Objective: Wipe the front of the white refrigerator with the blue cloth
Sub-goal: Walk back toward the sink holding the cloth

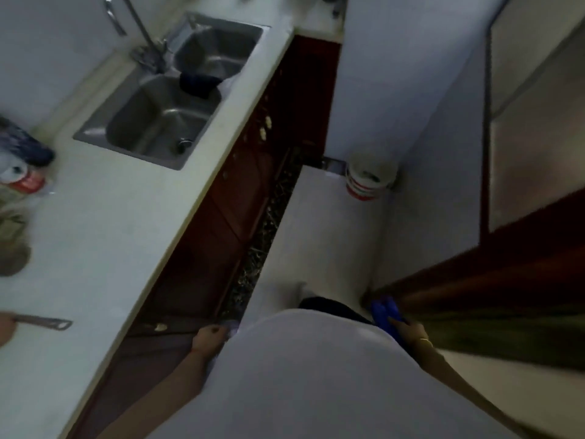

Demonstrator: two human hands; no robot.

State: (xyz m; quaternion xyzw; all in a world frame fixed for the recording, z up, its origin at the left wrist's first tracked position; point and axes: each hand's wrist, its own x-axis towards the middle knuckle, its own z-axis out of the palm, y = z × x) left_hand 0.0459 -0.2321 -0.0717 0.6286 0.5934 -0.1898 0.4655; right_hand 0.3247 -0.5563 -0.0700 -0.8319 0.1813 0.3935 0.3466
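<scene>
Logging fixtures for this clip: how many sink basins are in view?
2: far basin and near basin, side by side in the steel sink. None seem hidden.

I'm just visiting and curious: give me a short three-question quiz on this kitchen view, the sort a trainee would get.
1. True or false: the blue cloth is in the right hand.
2. Which lies over the divider of the double-bowl steel sink? A) a dark cloth B) a red plate C) a yellow sponge
3. Fill in: the white bucket with red stripes stands on the ____.

Key
1. True; the right hand holds it low beside the person's body.
2. A; the dark cloth drapes over the divider.
3. Floor, in the corner by the white wall. The left hand hangs near the dark red cabinet front.
</scene>
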